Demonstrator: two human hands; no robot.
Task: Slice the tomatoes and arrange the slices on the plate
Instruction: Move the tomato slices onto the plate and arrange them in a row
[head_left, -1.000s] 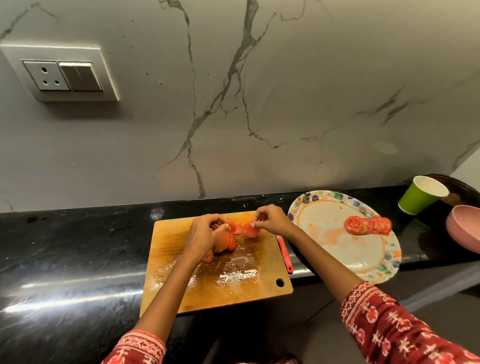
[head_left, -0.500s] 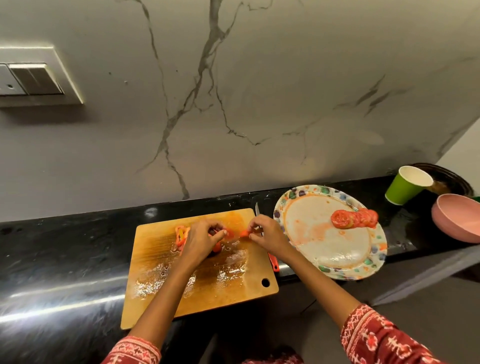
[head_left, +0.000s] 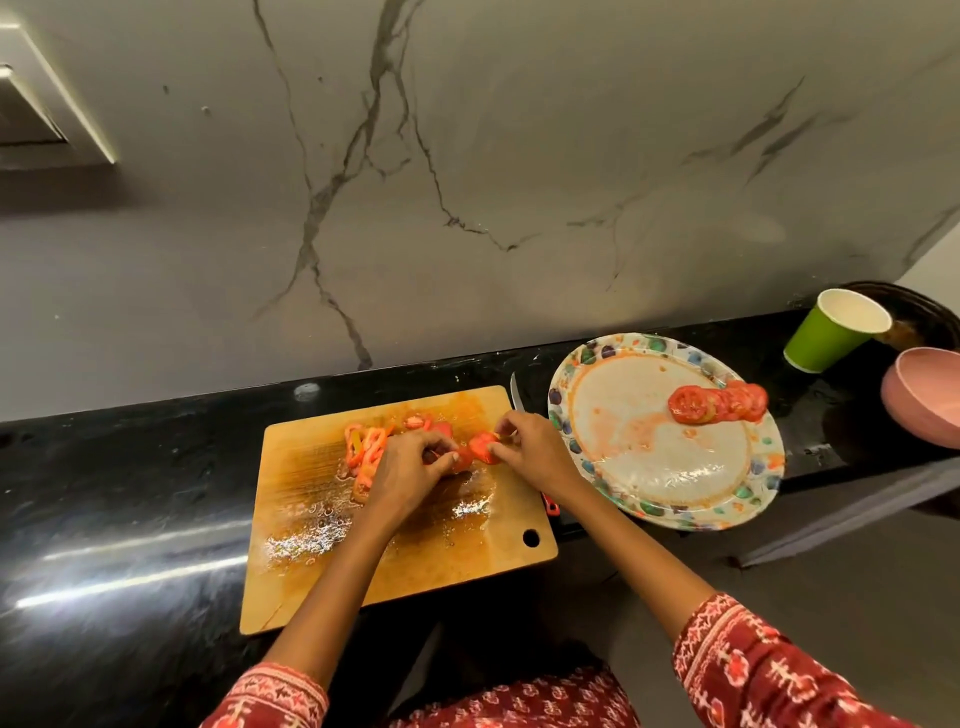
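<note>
Black counter (head_left: 130, 493), wet cutting board (head_left: 415, 545): one fanned row of slices (head_left: 719, 402) is already laid on the plate (head_left: 670, 499). More cut tomato (head_left: 480, 447) is being pinched, apparently, by left hand (head_left: 410, 470) and right hand (head_left: 530, 447); loose pieces (head_left: 366, 447) remain unplated.

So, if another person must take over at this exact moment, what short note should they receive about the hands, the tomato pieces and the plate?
Left hand: on the cutting board, fingers curled on tomato slices.
Right hand: pinches a tomato piece over the board.
More cut tomato pieces lie at the board's far left part.
Knife: lies between the board and the plate, mostly hidden by the right arm.
Done: one row of overlapping slices lies on the plate, at its far right.
Left: move the board's slices to the plate and arrange them. No whole tomato is in view.
</note>
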